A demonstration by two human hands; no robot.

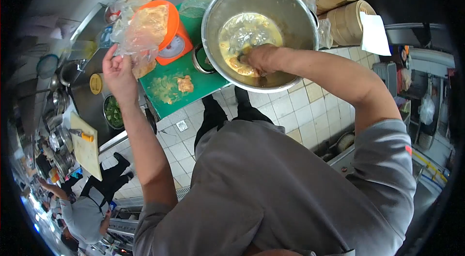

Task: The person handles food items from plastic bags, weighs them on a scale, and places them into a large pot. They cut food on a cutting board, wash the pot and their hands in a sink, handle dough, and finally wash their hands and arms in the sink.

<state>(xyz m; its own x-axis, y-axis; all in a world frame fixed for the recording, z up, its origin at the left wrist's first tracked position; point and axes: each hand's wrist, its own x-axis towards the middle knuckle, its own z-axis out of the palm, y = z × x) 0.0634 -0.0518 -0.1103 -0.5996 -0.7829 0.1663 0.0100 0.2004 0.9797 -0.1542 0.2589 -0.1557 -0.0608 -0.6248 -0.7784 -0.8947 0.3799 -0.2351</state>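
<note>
stainless-steel bowl [295, 28] holds yellowish liquid [249, 28] with pieces of meat [242, 68]; the right hand [263, 58] is down in it, fingers partly hidden, so its grip cannot be told. the left hand [118, 69], fingers curled, pinches the edge of a clear plastic bag [140, 38] of meat resting on an orange dial scale [182, 39] on the green cutting board [167, 103].

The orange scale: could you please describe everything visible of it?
The orange scale stands on the green board, left of the metal bowl, its body plastic-looking. Its round, pale dial shows a reading too small to tell. A clear bag of food covers much of its orange pan; the left hand is at the bag's edge.
</note>
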